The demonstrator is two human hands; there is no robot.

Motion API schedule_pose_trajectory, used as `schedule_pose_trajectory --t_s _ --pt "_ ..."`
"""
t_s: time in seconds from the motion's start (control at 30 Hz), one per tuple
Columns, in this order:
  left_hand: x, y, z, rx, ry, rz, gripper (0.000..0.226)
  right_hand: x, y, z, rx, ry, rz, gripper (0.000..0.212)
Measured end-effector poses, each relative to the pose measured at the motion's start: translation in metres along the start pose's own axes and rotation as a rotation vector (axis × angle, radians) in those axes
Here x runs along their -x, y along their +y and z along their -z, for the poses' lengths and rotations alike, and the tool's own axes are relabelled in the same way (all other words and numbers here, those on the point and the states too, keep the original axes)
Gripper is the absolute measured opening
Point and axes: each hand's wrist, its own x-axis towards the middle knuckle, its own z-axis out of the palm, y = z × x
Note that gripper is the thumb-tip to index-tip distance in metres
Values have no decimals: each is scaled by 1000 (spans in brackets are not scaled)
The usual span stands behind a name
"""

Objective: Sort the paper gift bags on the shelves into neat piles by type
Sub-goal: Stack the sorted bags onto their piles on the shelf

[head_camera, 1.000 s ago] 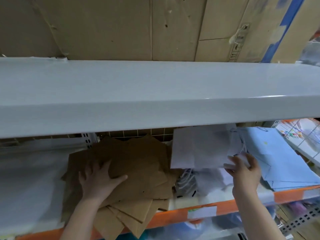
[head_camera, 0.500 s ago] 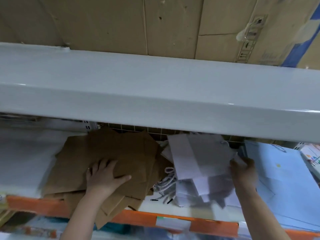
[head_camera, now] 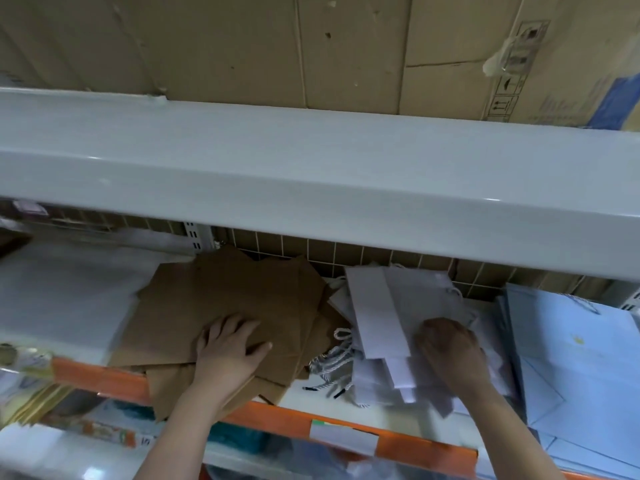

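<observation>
A loose fan of brown paper bags (head_camera: 221, 303) lies on the shelf under the grey upper shelf. My left hand (head_camera: 228, 348) rests flat on them, fingers spread. To their right sits a pile of white paper bags (head_camera: 381, 306) with twisted grey-white cord handles (head_camera: 332, 362) spilling out in front. My right hand (head_camera: 450, 351) presses palm-down on the white pile; its fingers are hidden. Further right lies a stack of pale blue bags (head_camera: 571, 355).
The grey upper shelf (head_camera: 311, 174) overhangs the work area, with cardboard boxes (head_camera: 242, 46) on top. An orange shelf edge (head_camera: 104, 379) with a price label (head_camera: 343, 436) runs along the front. White plastic-wrapped stock (head_camera: 59, 299) lies at the left.
My right hand has set the lifted white bags down on the white pile and now presses on them. My left hand stays on the brown bags. The camera has tilted and come closer.
</observation>
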Motion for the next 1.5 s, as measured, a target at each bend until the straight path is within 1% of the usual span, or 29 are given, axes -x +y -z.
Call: schedule_pose_trajectory --t_s 0.13,0.2,0.27,0.43,0.5,0.6,0.67,0.73,0.93,1.07,1.3,1.37,1.5 --pt "3 -4 13 53 -20 -11 55 1 -14 -1 -64 55 -22 29" --pt "6 -10 24 87 -3 10 53 3 -29 -2 -90 87 -21 34" --pt "10 -20 38 106 25 35 51 5 -49 -5 -72 82 0 37" --pt "19 -58 75 85 105 20 51 16 -116 -20 -173 53 68 34" --pt "23 -77 88 103 134 -8 50 26 -147 -29 -197 29 103 33" --pt "28 -107 105 64 214 -70 47 50 -195 -44 -247 25 145 31" --pt "30 -130 113 53 236 -95 47 65 -225 -57 -208 52 197 30" --pt "33 -154 119 58 245 -111 45 77 -252 -68 -132 45 222 34" --pt "37 -229 137 59 276 -155 41 106 -322 -107 -70 30 211 38" --pt "39 -264 147 91 312 -147 34 114 -353 -128 -46 -23 223 38" --pt "22 -305 154 98 372 -77 31 96 -398 -155 -50 -82 273 35" --pt "12 -314 158 86 360 -37 33 85 -410 -162 -26 -119 305 35" --pt "-6 -330 162 76 387 12 36 58 -435 -174 -17 -178 339 37"
